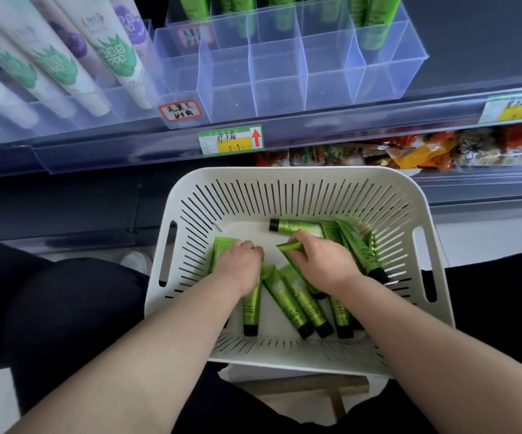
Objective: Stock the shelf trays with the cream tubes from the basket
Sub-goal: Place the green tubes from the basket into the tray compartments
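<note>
The left hand (240,261) and right hand (319,261), apart in the near basket (284,173), each grip one of the cream tubes (287,305) (the right by a crimped end), best lifted straight for the far shelf tray (284,76).

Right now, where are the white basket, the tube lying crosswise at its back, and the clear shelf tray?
White basket (284,172), head view: far rim.
Crosswise tube (295,227), head view: green body.
Clear shelf tray (280,95), head view: front wall, middle compartment.

Left hand (241,261) and right hand (320,261) reach down — fingers curled, apparently gripping.
</note>
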`<state>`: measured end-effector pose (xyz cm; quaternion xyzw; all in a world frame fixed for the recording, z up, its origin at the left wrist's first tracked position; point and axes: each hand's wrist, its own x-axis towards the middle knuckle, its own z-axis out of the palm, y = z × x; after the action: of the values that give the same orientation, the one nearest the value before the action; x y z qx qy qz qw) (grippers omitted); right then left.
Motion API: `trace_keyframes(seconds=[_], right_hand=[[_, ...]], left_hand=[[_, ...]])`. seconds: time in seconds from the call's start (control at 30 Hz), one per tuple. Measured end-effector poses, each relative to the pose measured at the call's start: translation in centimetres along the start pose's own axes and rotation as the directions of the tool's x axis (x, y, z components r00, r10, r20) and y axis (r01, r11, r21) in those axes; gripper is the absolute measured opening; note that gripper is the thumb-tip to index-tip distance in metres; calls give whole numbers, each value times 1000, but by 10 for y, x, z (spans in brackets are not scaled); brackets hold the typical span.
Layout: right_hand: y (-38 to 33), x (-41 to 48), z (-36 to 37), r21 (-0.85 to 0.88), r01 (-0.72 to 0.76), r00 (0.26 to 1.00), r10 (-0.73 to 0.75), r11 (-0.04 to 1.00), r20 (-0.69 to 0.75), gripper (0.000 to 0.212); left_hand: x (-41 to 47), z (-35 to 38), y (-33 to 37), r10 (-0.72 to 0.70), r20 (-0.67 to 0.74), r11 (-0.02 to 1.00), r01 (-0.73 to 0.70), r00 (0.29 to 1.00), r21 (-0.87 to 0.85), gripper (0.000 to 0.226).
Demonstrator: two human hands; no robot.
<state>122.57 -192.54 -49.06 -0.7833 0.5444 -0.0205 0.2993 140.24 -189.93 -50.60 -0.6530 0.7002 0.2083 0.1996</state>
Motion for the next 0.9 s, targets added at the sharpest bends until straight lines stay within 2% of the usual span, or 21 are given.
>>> trace_keyframes(seconds=[0.07, 0.13, 0.27, 0.33, 0.43, 0.57, 0.67, 0.77, 0.9], right_hand=[[-2, 1, -2, 38, -21, 1000, 21, 999, 0, 21], [-4, 2, -6, 57, -29, 1000, 29, 998, -7, 21], [-7, 0, -18, 42, -24, 997, 26, 999, -66, 20], [-9, -3, -27, 29, -17, 994, 20, 999, -104, 19], [-16, -13, -42, 14, 19, 986, -16, 1000, -168, 16], [-32, -25, -75, 11, 87, 950, -80, 996, -303, 17], [-46, -32, -110, 2, 94, 907, -85, 996, -413, 18], [-58, -36, -150, -35, 120, 830, -120, 992, -545, 18], [-73, -37, -203, -55, 146, 728, -145, 988, -670, 19]], left_hand=[[0, -11, -3, -17, -32, 1000, 18, 999, 17, 30], [-3, -20, -5, -15, -22, 1000, 15, 1000, -9, 33], [-19, -27, -6, 23, 60, 970, -8, 998, -243, 26], [-30, -27, -8, 30, 53, 943, -10, 998, -334, 34], [-46, -31, -10, 21, -37, 933, -33, 999, -359, 45], [-60, -66, -6, -1, -231, 930, -84, 973, -359, 37], [-69, -110, -1, -19, -400, 914, -146, 916, -378, 32], [-78, -162, 5, -35, -583, 874, -258, 811, -412, 27], [-87, -228, 17, -117, -739, 817, -358, 664, -451, 25]])
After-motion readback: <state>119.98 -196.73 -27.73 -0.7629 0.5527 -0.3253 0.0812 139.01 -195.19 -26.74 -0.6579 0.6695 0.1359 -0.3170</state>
